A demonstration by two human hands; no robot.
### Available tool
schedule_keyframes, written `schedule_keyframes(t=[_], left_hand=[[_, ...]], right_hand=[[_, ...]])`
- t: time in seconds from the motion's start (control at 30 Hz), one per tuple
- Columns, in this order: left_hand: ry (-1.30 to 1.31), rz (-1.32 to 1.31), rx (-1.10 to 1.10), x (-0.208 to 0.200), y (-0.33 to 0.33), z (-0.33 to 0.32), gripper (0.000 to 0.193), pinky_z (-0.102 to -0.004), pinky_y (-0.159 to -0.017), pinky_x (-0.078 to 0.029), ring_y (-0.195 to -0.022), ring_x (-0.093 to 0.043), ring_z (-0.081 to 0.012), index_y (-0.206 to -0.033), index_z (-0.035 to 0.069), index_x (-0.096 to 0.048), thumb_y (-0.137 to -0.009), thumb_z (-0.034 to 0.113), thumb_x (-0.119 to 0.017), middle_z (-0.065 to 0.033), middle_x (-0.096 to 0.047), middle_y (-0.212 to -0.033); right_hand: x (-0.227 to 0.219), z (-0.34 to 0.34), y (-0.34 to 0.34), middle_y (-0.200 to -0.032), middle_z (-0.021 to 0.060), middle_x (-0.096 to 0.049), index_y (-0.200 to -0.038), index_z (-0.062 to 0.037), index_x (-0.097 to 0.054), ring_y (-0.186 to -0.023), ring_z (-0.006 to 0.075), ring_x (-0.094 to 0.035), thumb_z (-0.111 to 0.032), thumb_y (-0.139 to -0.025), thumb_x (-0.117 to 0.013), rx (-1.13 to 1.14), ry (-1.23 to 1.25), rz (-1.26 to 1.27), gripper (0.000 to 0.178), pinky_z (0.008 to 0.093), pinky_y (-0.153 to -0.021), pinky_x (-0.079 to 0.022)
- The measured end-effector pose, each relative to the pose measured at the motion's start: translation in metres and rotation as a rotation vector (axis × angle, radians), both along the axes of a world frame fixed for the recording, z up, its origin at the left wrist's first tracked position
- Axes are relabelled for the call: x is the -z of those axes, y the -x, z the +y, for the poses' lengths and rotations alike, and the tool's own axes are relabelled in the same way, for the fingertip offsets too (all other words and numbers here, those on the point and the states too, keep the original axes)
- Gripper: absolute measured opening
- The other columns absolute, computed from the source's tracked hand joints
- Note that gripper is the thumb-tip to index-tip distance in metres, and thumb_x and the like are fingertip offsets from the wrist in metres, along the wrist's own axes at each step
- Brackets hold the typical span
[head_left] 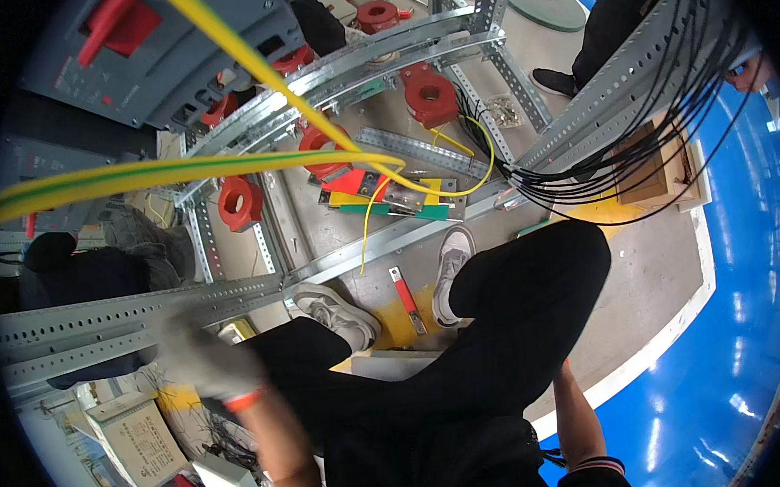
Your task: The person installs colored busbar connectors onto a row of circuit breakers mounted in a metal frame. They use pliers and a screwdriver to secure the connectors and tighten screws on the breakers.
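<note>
My left hand [205, 353], in a grey glove with an orange cuff, is smeared by motion beside the perforated metal rail [135, 317] at the left. Its fingers are too blurred to read, and I cannot make out anything in them. My right forearm reaches down past my right knee, which hides the hand. On the floor between my shoes lies a bar with a red sleeve and bare metal ends [406, 298]. Yellow-green wire [251, 163] loops across the frame, near several red ring-shaped parts [429, 96].
Grey breakers with a red handle [118, 28] stand at upper left. Black cables [583, 183] hang along the right upright. Red, yellow and green bars [387, 194] lie inside the frame. Cartons [134, 438] sit lower left; another person's leg [610, 42] shows upper right.
</note>
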State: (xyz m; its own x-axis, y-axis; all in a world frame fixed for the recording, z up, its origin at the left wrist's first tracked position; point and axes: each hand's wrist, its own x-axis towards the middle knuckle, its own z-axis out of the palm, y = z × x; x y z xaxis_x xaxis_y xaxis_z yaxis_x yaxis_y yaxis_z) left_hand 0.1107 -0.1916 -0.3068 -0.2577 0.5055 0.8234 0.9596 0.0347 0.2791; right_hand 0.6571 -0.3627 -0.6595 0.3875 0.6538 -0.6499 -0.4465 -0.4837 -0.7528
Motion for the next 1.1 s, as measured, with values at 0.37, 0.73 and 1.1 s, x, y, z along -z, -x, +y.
schedule_keyframes(t=[0.37, 0.73, 1.1], left_hand=[[2.009, -0.496, 0.391, 0.404, -0.106, 0.004, 0.053, -0.0442, -0.1, -0.05, -0.116, -0.066, -0.0408, -0.12, 0.001, -0.072, -0.09, 0.044, -0.064, -0.0264, -0.069, -0.121], [1.545, -0.549, -0.043, 0.501, -0.185, -0.04, 0.05, -0.0458, -0.092, -0.056, -0.105, -0.07, -0.041, -0.117, -0.002, -0.054, -0.079, 0.018, -0.078, -0.0256, -0.069, -0.115], [1.494, -1.69, -0.271, 0.519, -0.128, -0.02, 0.038, -0.0467, -0.059, -0.047, -0.072, -0.064, -0.0304, -0.096, 0.003, -0.069, -0.095, 0.04, -0.06, -0.0152, -0.068, -0.081]], right_hand=[[-0.024, 0.005, -0.003, -0.096, 0.0214, -0.07, -0.102, 0.0014, -0.069, -0.087, 0.0365, -0.068, -0.035, -0.098, -0.056, -0.611, 0.269, -0.603, 0.038, 0.0434, -0.079, -0.053], [-0.082, -0.021, -0.018, -0.076, 0.023, -0.069, -0.084, 0.0035, -0.067, -0.072, 0.0335, -0.071, -0.045, -0.095, -0.06, -0.409, 0.601, -0.736, 0.05, 0.0459, -0.069, -0.052], [-0.051, -0.022, -0.046, -0.068, 0.0199, -0.064, -0.082, -0.0007, -0.068, -0.061, 0.0319, -0.06, -0.041, -0.097, -0.065, -0.412, 0.428, -0.813, 0.043, 0.0441, -0.064, -0.049]])
